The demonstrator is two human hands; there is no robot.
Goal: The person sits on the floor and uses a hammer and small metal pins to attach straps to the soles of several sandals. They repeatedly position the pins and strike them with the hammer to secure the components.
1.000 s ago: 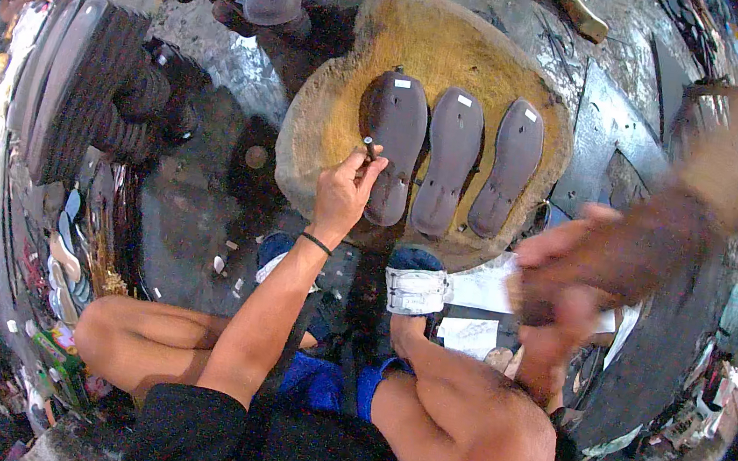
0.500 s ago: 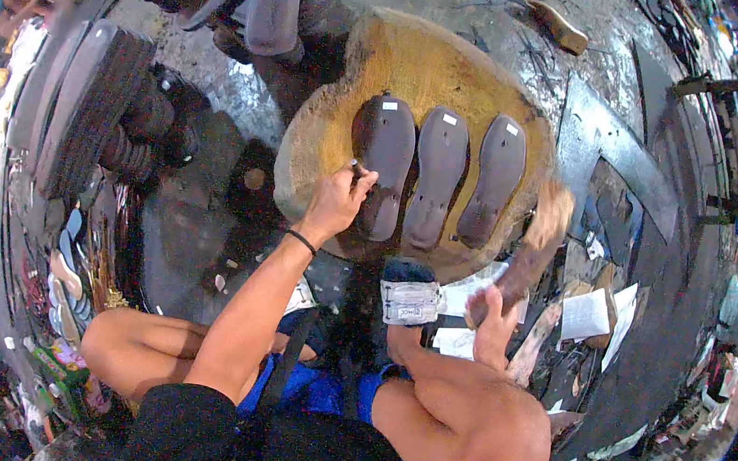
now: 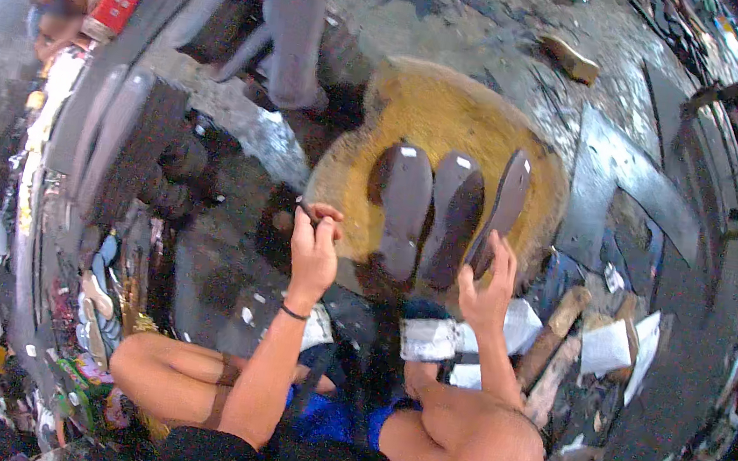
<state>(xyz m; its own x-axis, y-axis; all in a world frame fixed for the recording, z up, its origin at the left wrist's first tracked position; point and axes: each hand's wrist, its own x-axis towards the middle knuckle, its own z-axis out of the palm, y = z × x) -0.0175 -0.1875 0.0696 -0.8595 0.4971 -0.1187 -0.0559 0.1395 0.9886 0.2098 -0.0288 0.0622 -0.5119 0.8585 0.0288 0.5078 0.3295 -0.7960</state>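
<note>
Three dark brown shoe soles lie side by side on a wooden block: a left sole (image 3: 405,203), a middle sole (image 3: 454,214) and a right sole (image 3: 507,198). Each has a small white label near its far end. My right hand (image 3: 489,290) grips the near end of the right sole, which is tilted up on its side. Left of the block, my left hand (image 3: 315,256) is closed around a small dark rod-like tool (image 3: 307,210), probably a punch. Beneath the soles, the block (image 3: 435,94) shows a worn yellowish top.
A wooden mallet (image 3: 561,319) rests right of the block, near papers (image 3: 607,349). Stacked soles (image 3: 122,144) stand at left, with more soles (image 3: 294,41) behind. Dark sheet material (image 3: 598,178) lies at right. Another person (image 3: 65,9) is at far left, near a red box (image 3: 121,0).
My right hand has let go of the mallet, now lying at right, and has taken the right sole, tilting it. My left hand has drawn back off the left sole with the rod-like tool.
</note>
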